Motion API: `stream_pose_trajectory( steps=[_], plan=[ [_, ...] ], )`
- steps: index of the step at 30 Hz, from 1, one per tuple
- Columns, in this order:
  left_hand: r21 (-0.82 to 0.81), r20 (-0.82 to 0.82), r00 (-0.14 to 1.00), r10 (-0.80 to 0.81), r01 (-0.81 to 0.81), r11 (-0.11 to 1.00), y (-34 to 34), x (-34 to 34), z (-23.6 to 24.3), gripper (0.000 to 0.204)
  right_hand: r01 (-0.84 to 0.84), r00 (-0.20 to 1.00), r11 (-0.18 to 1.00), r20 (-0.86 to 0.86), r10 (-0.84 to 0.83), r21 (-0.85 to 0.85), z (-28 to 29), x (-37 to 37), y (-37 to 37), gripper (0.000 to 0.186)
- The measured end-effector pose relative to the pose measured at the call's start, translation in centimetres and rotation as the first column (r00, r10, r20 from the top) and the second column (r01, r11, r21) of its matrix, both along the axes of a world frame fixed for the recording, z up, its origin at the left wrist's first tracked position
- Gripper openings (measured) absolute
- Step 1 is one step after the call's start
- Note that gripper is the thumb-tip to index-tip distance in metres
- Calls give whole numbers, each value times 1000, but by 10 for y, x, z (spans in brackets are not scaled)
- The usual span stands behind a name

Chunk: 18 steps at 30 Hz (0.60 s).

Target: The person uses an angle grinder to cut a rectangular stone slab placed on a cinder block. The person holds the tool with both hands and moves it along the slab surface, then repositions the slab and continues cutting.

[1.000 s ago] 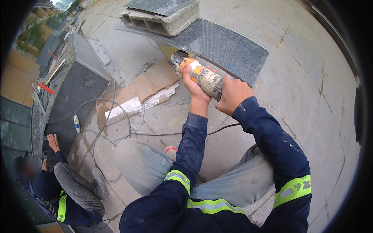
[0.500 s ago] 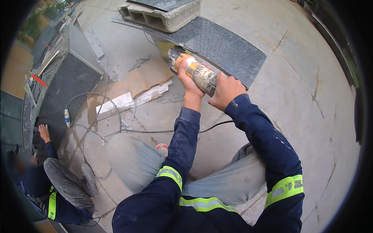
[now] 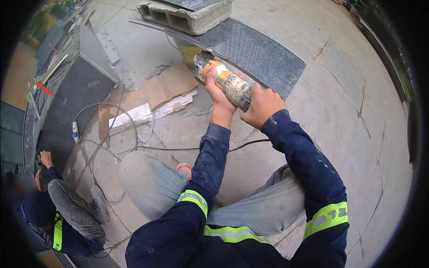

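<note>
I hold a dusty orange and grey power grinder at a slant with both hands. My left hand grips it from beneath near the orange front, and my right hand is wrapped round the rear end. Its head is at the near edge of a speckled dark stone slab; I cannot tell whether it touches. Something yellow shows under that edge, behind the grinder head.
A concrete block weighs on the slab. Cardboard, a white board, offcuts and looping cables lie ahead-left. At left a co-worker crouches with hands at a dark stone-clad structure; an orange strip sits on it.
The view has shifted, so the scene sits further up and left than a second ago, with little change in the last half second. Both hands keep their grip on the grinder.
</note>
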<state>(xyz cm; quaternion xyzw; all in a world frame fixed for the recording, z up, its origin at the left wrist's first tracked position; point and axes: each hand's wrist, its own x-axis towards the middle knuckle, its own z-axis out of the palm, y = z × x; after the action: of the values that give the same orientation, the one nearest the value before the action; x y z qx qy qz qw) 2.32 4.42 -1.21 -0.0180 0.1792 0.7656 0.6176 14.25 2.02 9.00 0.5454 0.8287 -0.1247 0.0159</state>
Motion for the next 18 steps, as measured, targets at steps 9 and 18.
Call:
stream_pose_trajectory(
  steps=[9,18],
  plan=[
    [-15,-10,1000,28,-28,999,-5,4,7,47,-6,1000,1000,-29,7,12,6,3,-4,45],
    [-7,6,1000,4,-4,1000,-6,5,10,49,1,999,1000,-50,0,19,10,6,-7,45]
  ],
)
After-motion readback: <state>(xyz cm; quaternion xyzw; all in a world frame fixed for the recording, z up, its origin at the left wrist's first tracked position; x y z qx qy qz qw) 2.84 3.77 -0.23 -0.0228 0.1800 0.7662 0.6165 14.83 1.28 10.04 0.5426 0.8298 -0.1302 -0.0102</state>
